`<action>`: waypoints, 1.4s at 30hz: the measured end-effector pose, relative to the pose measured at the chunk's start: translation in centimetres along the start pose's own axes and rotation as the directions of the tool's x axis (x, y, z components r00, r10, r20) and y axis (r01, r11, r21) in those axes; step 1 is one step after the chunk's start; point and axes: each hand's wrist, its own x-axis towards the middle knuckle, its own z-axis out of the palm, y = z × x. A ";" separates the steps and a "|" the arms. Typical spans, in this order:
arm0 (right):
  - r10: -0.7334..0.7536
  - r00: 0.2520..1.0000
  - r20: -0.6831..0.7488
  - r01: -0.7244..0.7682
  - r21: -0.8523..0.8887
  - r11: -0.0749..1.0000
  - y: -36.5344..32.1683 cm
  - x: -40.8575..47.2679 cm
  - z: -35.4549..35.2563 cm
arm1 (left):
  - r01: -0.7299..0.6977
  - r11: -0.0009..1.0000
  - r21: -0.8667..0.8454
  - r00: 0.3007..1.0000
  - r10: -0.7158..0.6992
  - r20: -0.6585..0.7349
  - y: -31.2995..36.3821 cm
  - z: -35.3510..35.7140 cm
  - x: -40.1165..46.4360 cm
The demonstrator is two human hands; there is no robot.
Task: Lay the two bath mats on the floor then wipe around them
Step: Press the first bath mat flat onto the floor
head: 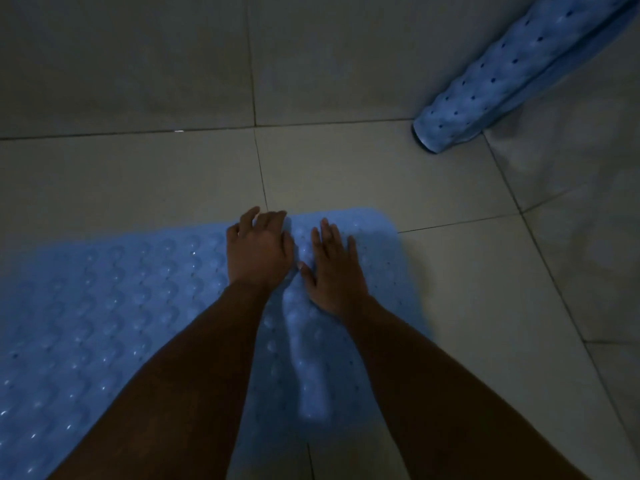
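**One mat nearly flat, second still rolled at far right**

Nearest the camera: both forearms reach fwd over the unrolled blue mat (104, 306), which lies on the tiled floor (450, 289) w/ its long axis running left-right; it leaves the frame at left and ends just past the hands at right. Between the arms a raised ridge (304, 341) runs front to back across the mat, so that end isn't flat yet.

Left hand (258, 249) rests palm-down on the mat beside the ridge, fingers loosely bent near the far edge; can't tell if the tips hook that edge. It seems to grasp nothing. Right hand (334, 268) is flat, fingers straight and spread, pressing the mat on the ridge's other side. Hands near each other, not touching.

Judgement: step in hand is smoothing mat no. 1; the ridge prob needs pushing out toward the right end.

Farther off: the rolled mat (512, 74), same blue w/ dark dots, stands tilted in the far-right corner, lower end on the floor, upper end out of frame at top right. Well apart from both hands, up and to the right, its long axis on a diagonal. Right hand is nearer, so it's the likelier one to reach. Bare tile lies between the two mats. No cloth in view for wiping.
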 end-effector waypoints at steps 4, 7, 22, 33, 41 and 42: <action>-0.005 0.994 -0.110 0.000 -0.046 0.999 0.3 -0.3 1.1 | -0.012 0.998 0.054 1.000 0.013 -0.010 -0.2 1.1 -1.8; -0.003 0.989 -0.148 -0.001 -0.027 1.000 0.1 -0.4 1.4 | -0.009 0.998 0.059 1.000 0.011 -0.025 -0.6 1.8 -2.5; -0.016 0.991 -0.131 0.022 0.040 0.999 0.4 -0.4 1.5 | -0.002 1.000 -0.025 1.000 0.001 -0.010 -1.2 2.3 -2.9; -0.014 0.998 0.065 0.005 0.148 0.989 1.1 1.9 -1.3 | -0.020 1.000 -0.015 0.998 0.019 -0.055 -0.4 1.7 -3.0; 0.181 0.973 -0.145 -0.093 0.469 0.878 8.7 5.9 -9.9 | -0.198 0.980 -0.015 0.971 0.199 0.132 8.4 5.9 -1.3; 0.183 0.967 -0.179 -0.082 0.460 0.884 9.6 5.1 -9.6 | -0.241 0.970 0.006 0.954 0.236 0.185 9.7 6.9 -1.2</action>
